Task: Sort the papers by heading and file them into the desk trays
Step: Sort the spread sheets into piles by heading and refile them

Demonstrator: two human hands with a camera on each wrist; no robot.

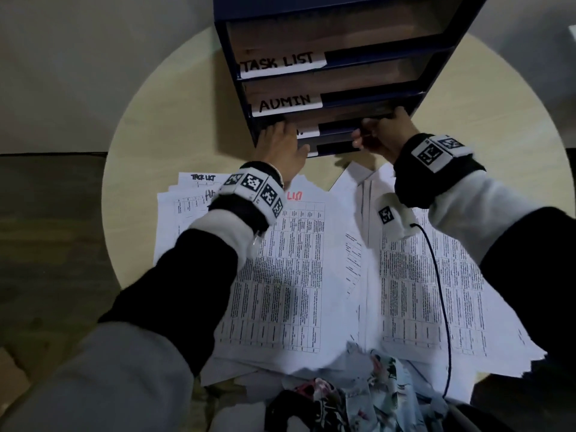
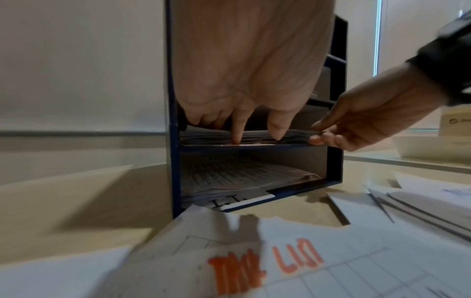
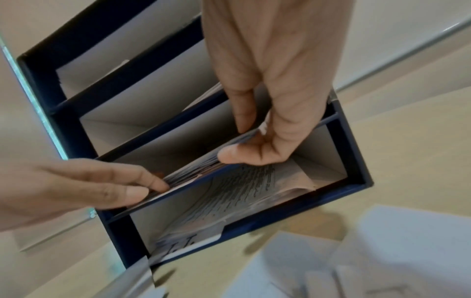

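A dark blue tray organizer (image 1: 358, 56) stands at the back of the table, with trays labelled TASK LIST (image 1: 280, 63) and ADMIN (image 1: 285, 103); my left hand covers the third label. A stack of papers (image 2: 209, 134) (image 3: 198, 171) lies in that third tray. My left hand (image 1: 280, 141) (image 2: 254, 138) presses two fingertips against the stack's front edge at the left. My right hand (image 1: 380, 132) (image 3: 237, 145) pinches the stack's right part between thumb and fingers. The bottom tray, labelled I.T. (image 2: 239, 199), holds curled printed sheets (image 2: 242, 173).
Several loose printed sheets (image 1: 280, 260) cover the near half of the round beige table (image 1: 174, 120); the top one bears an orange TASK LIST heading (image 2: 280, 262). A black cable (image 1: 442, 291) runs over the right-hand papers. Floral cloth (image 1: 374, 385) lies at the near edge.
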